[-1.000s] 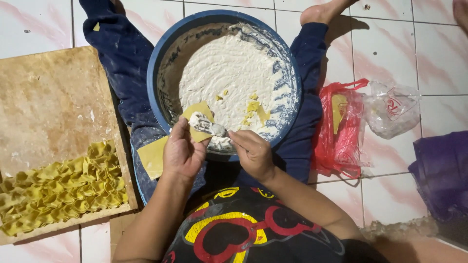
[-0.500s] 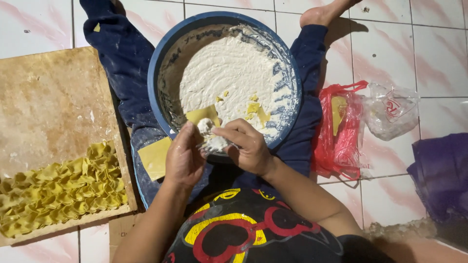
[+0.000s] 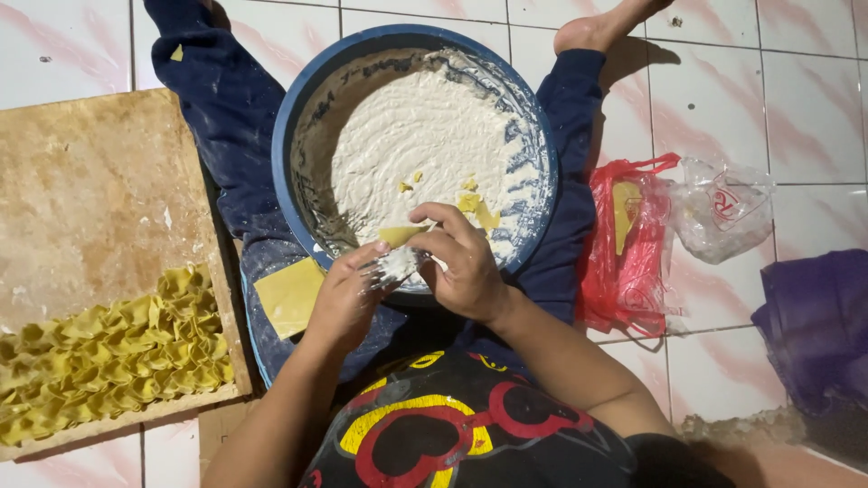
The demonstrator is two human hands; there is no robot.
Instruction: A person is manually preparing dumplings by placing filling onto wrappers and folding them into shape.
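Wrapper (image 3: 400, 237), a small yellow square, is being pinched between the fingertips of the right hand (image 3: 463, 264) and the left hand (image 3: 348, 294), just over the near rim of the blue bowl (image 3: 287, 154). A dab of white filling is being enclosed under it, against the left fingertips; how much is inside cannot be told, since the fingers are covering it. Both hands are being kept curled and nearly closed around the piece, the right thumb and forefinger pressing on the upper edge, the left fingers cupping it from below.

For a clean fold, the edges are probably best pressed together from one corner across, so that no filling is being squeezed out at the seam. Filling smeared on the fingertips is likely to stop the edges from sticking, so a light grip is being called for.

Beyond the fingertips, the white filling (image 3: 425, 154) is lying spread in the bowl, with a few yellow scraps on it. Just beside the left wrist, a stack of wrappers (image 3: 287, 294) is lying on the lap. Further out past the left hand, folded dumplings (image 3: 99, 357) are being kept in rows on a wooden board (image 3: 90, 199). Past the right hand, a red plastic bag (image 3: 628, 248) and a clear bag (image 3: 723, 208) are lying on the tiled floor (image 3: 814, 90).
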